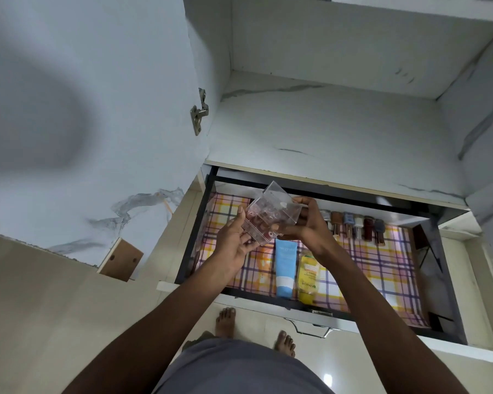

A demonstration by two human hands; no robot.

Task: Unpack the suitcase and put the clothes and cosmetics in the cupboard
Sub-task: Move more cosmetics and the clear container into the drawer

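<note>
Cosmetics lie in the pulled-out black-framed cupboard drawer (192, 245), whose floor is covered by a checked liner in pink, yellow and purple (382, 268); at the far left the white marble-patterned cupboard door (83, 109) stands open, a metal hinge (199, 112) showing on its edge, and a small brown wooden block (123, 263) sits below it near the pale floor; the person's left hand (232, 245) is raised over the left part of the drawer, its fingers laid along the near side of a clear plastic organiser box with small round compartments (271, 216); that box is tilted and held above the drawer, not resting on the liner; the right hand (308, 226) grips the box from the other side, fingers curled round its edge, so both hands hold it between them; beneath the hands a light blue tube with a white cap (285, 268) lies lengthwise on the liner, just beside a yellow tube with printed lettering (308, 277); further right, along the back of the drawer, a row of small bottles with brown, blue and dark red caps (356, 227) lies side by side; above the drawer the white marble-patterned shelf (325, 132) of the cupboard is open to view; at the bottom, bare feet (225, 322) stand on the glossy floor.
</note>
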